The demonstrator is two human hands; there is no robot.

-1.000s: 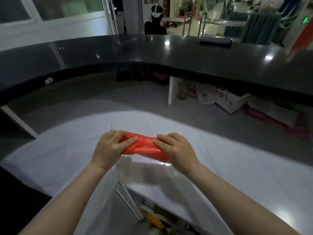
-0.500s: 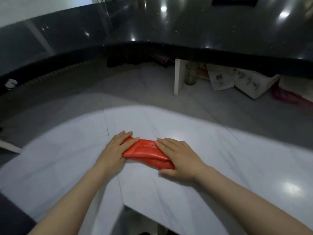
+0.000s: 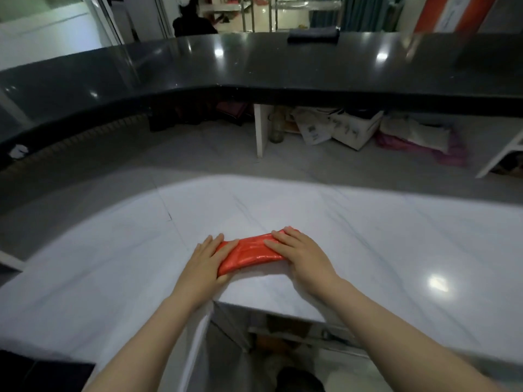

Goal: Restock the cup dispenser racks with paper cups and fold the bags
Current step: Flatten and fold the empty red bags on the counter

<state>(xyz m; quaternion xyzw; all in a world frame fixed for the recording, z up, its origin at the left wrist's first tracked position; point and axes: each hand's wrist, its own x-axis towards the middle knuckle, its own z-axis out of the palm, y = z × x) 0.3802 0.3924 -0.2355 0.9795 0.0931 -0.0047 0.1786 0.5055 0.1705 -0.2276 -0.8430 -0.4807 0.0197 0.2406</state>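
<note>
The red plastic bag [image 3: 252,253], folded into a narrow strip, lies on the white marble tabletop [image 3: 368,236] near its front edge. The left hand [image 3: 208,263] presses flat on the strip's left end, fingers straight, thumb beside its near edge. The right hand [image 3: 304,254] presses flat on the right end. A raised black counter [image 3: 283,66] curves behind, with a dark folded cloth [image 3: 313,35] on it.

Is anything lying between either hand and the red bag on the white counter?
Nothing visible. The left hand and right hand both rest directly on the bag, one at each end, with fingers laid flat, pressing it against the white counter. No other object lies on the counter near them.
</note>
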